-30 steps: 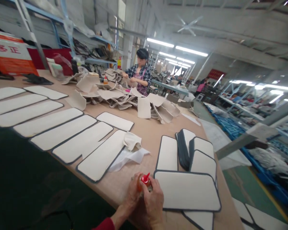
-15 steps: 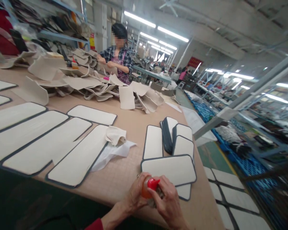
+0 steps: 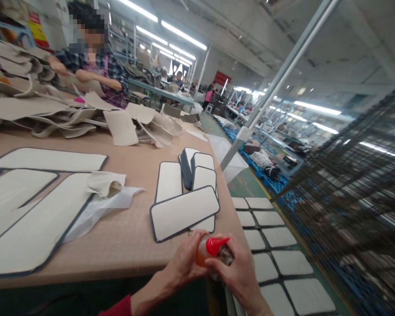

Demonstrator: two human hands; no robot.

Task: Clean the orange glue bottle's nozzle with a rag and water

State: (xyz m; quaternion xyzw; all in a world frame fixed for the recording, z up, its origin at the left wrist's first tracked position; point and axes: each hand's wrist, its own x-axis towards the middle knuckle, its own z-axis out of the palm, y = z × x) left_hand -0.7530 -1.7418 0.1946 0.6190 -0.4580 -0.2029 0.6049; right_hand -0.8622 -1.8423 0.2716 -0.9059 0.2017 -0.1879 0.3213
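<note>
My left hand (image 3: 189, 256) is wrapped round a squeeze bottle (image 3: 202, 250) of amber liquid with a red pointed cap (image 3: 216, 245). The cap's tip points to the right. My right hand (image 3: 238, 270) is closed beside it, its thumb against the bottle. A mottled greyish thing (image 3: 227, 254) shows between the right fingers, too small and hidden to name. Both hands are at the near table edge, just in front of a white panel with dark edging (image 3: 186, 213), which lies slantwise over other such panels (image 3: 169, 180).
Larger dark-edged panels (image 3: 49, 210) lie on the table (image 3: 118, 250) at left, with a crumpled cloth (image 3: 107, 183) on one. Beige pieces (image 3: 120, 125) are heaped farther back, before a co-worker (image 3: 95, 66). Several panels (image 3: 274, 237) lie below at right, near a slanted metal pole (image 3: 266, 103).
The view has swung to the right, so the table and panels appear farther left. My hands are still on the bottle, now nearer the table's right corner.
</note>
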